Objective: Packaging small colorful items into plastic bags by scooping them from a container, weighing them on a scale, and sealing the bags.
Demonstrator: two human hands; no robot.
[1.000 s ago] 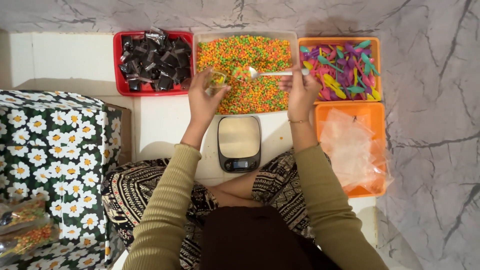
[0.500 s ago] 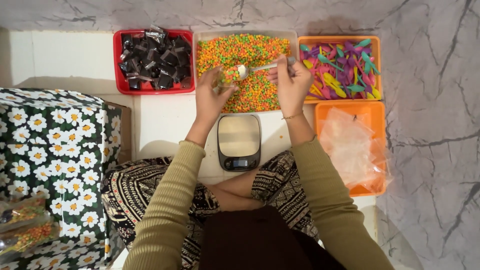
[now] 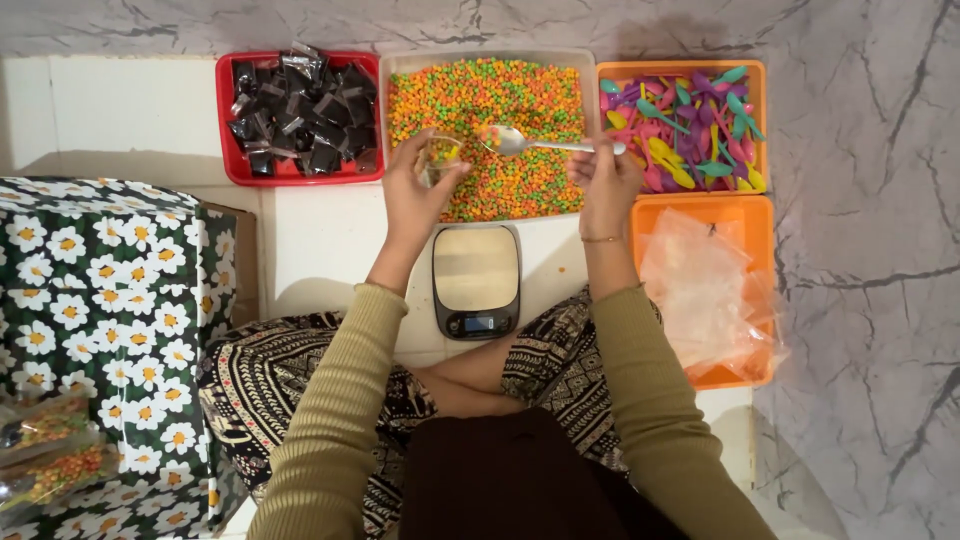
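My left hand (image 3: 418, 193) holds a small clear cup (image 3: 438, 158) over the near edge of a clear tub (image 3: 400, 70) full of orange, green and yellow pellets. My right hand (image 3: 606, 183) grips a metal spoon (image 3: 530, 143) by its handle, the bowl pointing left toward the cup and hovering over the pellets. A small digital kitchen scale (image 3: 476, 279) with a bare platform sits just below the tub, between my forearms.
A red tray (image 3: 226, 120) of black wrapped packets stands left of the tub. On the right, an orange tray (image 3: 758, 110) holds coloured plastic spoons; another orange tray (image 3: 740, 378) holds clear plastic bags. A daisy-print box (image 3: 110, 310) sits at left, with filled bags (image 3: 50, 455) on it.
My right hand has swung the spoon left across the pellets toward the cup. My left hand has lifted the cup slightly, closer to the spoon's bowl.
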